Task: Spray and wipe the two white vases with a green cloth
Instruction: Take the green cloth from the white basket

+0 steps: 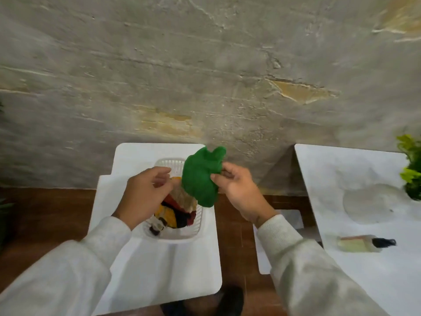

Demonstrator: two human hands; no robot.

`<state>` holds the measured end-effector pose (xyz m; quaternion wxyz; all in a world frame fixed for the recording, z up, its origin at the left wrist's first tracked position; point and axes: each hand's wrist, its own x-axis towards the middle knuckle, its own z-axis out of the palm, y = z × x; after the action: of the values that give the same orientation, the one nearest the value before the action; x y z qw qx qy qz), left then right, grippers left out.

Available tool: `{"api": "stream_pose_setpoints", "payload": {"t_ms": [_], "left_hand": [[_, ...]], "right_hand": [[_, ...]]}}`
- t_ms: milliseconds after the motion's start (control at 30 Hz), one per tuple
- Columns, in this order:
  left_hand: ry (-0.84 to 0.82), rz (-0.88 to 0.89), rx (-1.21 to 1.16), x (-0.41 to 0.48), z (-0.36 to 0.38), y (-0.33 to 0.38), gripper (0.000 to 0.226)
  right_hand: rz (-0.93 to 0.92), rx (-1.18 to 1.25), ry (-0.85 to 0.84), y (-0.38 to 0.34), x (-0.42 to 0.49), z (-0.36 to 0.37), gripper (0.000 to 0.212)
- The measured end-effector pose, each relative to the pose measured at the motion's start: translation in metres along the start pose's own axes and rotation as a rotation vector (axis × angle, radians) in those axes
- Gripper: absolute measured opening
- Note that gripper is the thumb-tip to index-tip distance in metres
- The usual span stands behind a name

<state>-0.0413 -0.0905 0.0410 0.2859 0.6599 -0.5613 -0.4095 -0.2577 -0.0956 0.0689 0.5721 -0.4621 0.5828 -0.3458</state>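
A green cloth (pixel 200 177), bunched, hangs at the centre of the frame, pinched at its right edge by the right hand (pixel 237 190), whose fingers (pixel 219 177) close on the fabric. The left hand (pixel 143 193) hovers just beside it, fingers loosely curled and gripping nothing, above a white basket (pixel 173 236) of mixed coloured cloths on a white surface (pixel 164 270). At the lower right, a spray bottle (pixel 364 242) lies on its side on a 2nd white surface (pixel 341 169), near a leafy plant (pixel 412 172).

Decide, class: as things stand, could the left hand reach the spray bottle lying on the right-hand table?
Probably not directly: the left hand hovers over the basket, while the spray bottle lies beyond the right hand and its arm.
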Motion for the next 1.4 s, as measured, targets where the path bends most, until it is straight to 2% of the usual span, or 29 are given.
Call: {"api": "stream_pose_setpoints", "payload": {"t_ms": [133, 267, 333, 533, 700, 1000, 1200, 1400], "left_hand": [[-0.288, -0.065, -0.313, -0.016, 0.023, 0.043, 0.034], [-0.506, -0.127, -0.622, -0.041, 0.069, 0.076, 0.035], [-0.567, -0.11, -0.652, -0.056, 0.091, 0.088, 0.037], [-0.546, 0.007, -0.528, -0.114, 0.151, 0.123, 0.025], [-0.529, 0.105, -0.428, -0.181, 0.215, 0.153, 0.016], [-0.512, 0.073, -0.437, -0.297, 0.346, 0.204, 0.016], [-0.58, 0.103, -0.33, -0.315, 0.401, 0.225, 0.032], [-0.584, 0.034, -0.311, -0.288, 0.446, 0.235, 0.032]], "right_hand": [[0.017, 0.106, -0.056, 0.001, -0.04, -0.029, 0.029], [0.009, 0.206, 0.028, 0.006, -0.087, -0.067, 0.03], [0.002, 0.231, 0.094, 0.013, -0.11, -0.086, 0.029], [-0.021, 0.198, 0.261, 0.043, -0.19, -0.144, 0.024], [-0.033, 0.172, 0.328, 0.082, -0.261, -0.2, 0.02], [-0.042, -0.021, 0.411, 0.14, -0.367, -0.326, 0.02], [-0.012, -0.076, 0.456, 0.163, -0.386, -0.386, 0.018], [0.043, -0.11, 0.44, 0.181, -0.354, -0.432, 0.021]]}}
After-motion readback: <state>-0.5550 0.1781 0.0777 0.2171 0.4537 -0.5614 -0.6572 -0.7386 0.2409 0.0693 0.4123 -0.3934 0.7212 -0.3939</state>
